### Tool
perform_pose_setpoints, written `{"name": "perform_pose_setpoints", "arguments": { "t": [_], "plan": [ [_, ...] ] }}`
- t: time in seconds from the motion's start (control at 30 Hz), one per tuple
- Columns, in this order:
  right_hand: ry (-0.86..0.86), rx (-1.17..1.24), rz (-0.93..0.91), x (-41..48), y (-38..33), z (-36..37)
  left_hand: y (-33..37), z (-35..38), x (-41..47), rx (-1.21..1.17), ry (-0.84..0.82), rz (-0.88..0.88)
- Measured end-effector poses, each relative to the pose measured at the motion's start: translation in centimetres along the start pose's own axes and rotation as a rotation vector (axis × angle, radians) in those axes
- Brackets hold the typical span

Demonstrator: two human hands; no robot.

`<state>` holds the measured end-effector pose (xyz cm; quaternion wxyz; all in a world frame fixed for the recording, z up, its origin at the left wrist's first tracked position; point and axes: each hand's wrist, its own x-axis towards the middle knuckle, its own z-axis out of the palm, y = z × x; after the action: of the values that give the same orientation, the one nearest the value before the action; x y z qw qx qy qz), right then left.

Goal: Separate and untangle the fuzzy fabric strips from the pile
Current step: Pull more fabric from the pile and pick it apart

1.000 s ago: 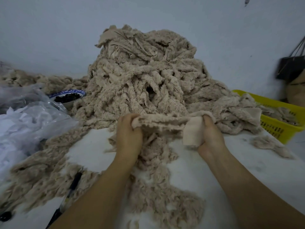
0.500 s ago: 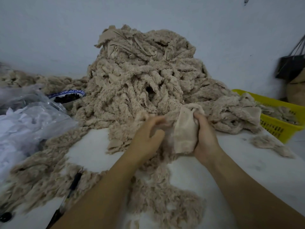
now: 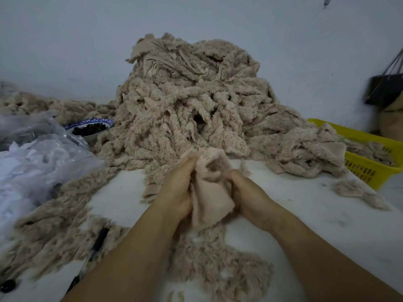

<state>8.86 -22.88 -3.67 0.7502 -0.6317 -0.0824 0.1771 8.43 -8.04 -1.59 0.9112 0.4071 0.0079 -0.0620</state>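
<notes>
At the centre of the frame I see my left hand (image 3: 177,190) and right hand (image 3: 250,199) close together, each with fingers curled round one bunched fuzzy strip (image 3: 210,192) held just above the white table (image 3: 305,214). Its loose end trails down toward the lower edge. The big pile (image 3: 192,105) rises just behind, filling the middle. A yellow basket (image 3: 370,171) sits at right, a patterned bowl (image 3: 91,127) and a plastic bag (image 3: 43,158) at left, and a pen (image 3: 99,240) at lower left.
</notes>
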Motion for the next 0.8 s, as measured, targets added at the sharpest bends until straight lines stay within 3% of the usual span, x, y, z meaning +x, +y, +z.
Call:
{"name": "perform_pose_setpoints", "arguments": {
  "t": [0.07, 0.17, 0.27, 0.33, 0.47, 0.53, 0.7, 0.77, 0.8],
  "plan": [
    [0.026, 0.038, -0.078, 0.2, -0.1, -0.3, -0.6, 0.3, -0.1, 0.267, 0.048, 0.111],
    [-0.066, 0.051, -0.120, 0.3, -0.1, -0.7, -1.8, 0.3, -0.6, 0.943, -0.012, 0.319],
    [0.156, 0.062, -0.122, 0.8, -0.2, -1.3, -2.4, 0.5, -0.9, 1.207, -0.118, 0.368],
    [0.277, 0.184, -0.125, 1.2, -0.5, -2.1, -2.2, 0.4, -1.0, 1.180, -0.129, 0.331],
    [0.306, 0.457, -0.185, 1.8, -1.0, -3.4, -1.5, 0.3, -1.4, 1.004, -0.247, 0.198],
    [0.305, 0.516, -0.201, 2.2, -0.8, -3.8, -1.5, 0.2, -1.3, 0.932, -0.209, 0.150],
    [0.351, 0.468, -0.183, 2.1, -0.4, -4.0, -0.2, -0.8, -0.3, 0.505, 0.165, 0.148],
    [0.348, 0.431, -0.197, 1.9, -0.4, -3.6, 0.2, -0.7, -0.5, 0.302, 0.042, 0.013],
    [0.350, 0.361, -0.208, 1.8, -0.4, -3.4, 0.3, -0.5, -1.0, 0.310, 0.000, 0.091]
  ]
}}
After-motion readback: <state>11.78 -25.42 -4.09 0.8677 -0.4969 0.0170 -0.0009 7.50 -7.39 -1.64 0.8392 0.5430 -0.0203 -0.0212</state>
